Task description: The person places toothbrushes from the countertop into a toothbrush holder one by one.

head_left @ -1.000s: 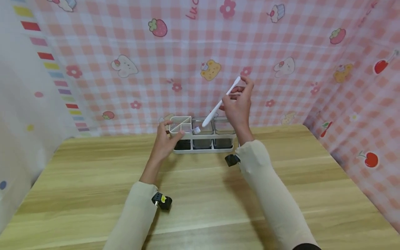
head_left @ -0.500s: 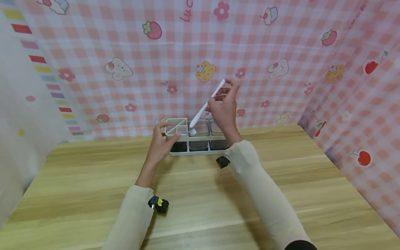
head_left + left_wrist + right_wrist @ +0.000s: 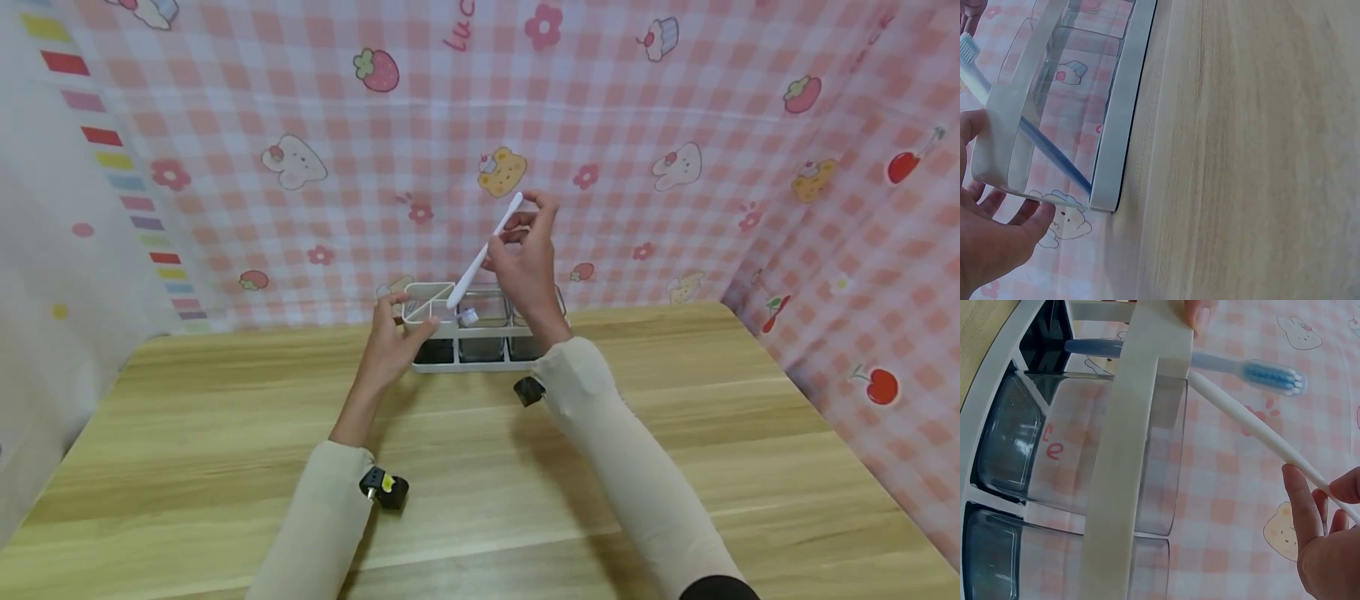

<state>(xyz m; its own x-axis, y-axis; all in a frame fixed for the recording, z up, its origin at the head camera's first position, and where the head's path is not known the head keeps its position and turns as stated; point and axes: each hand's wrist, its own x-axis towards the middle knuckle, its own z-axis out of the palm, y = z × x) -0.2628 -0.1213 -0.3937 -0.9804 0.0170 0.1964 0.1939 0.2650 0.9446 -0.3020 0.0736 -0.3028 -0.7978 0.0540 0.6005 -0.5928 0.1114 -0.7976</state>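
A toothbrush holder [image 3: 491, 332] with a pale frame and clear cups stands at the back of the table. My left hand [image 3: 386, 342] grips its left end, thumb in front and fingers at the far side. A blue toothbrush [image 3: 1054, 153] leans inside that divided left section; its bristled head [image 3: 1272, 377] sticks out above the rim. My right hand [image 3: 527, 262] pinches a slim white toothbrush [image 3: 480, 262], slanted, thick handle end down. That lower end is at the rim of the left section, near the blue toothbrush; whether it touches cannot be told.
Two clear cups [image 3: 1163, 462] sit in the holder's middle and right places. A pink checked cloth [image 3: 337, 208] hangs close behind it, and more cloth hangs at the right. The wooden table [image 3: 465, 467] stretches in front.
My right hand has moved left with the white toothbrush, bringing its lower end from over the middle cup to the left section. My left hand keeps its grip on the holder.
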